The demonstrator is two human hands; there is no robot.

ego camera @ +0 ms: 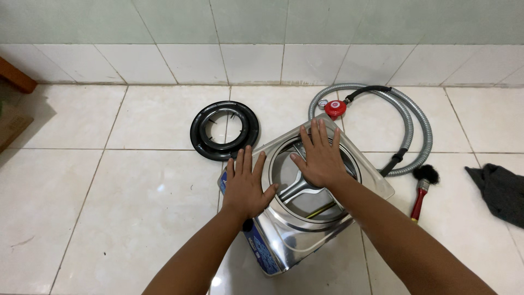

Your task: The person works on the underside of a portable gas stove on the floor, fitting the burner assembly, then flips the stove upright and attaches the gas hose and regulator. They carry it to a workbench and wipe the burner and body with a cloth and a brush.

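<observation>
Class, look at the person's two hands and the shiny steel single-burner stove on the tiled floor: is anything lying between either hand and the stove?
Nothing visible does. The left hand rests flat on the steel stove at its left edge, and the right hand lies palm-down across the round opening. The black ring-shaped pan support sits apart on the floor.

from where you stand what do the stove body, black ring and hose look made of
Stove body: likely stainless steel, shiny, with mirror-like reflections. Black ring: probably enamelled or painted metal, glossy highlights. Hose: grey ribbed sheath, looks like flexible metal, though plastic is possible.
</observation>
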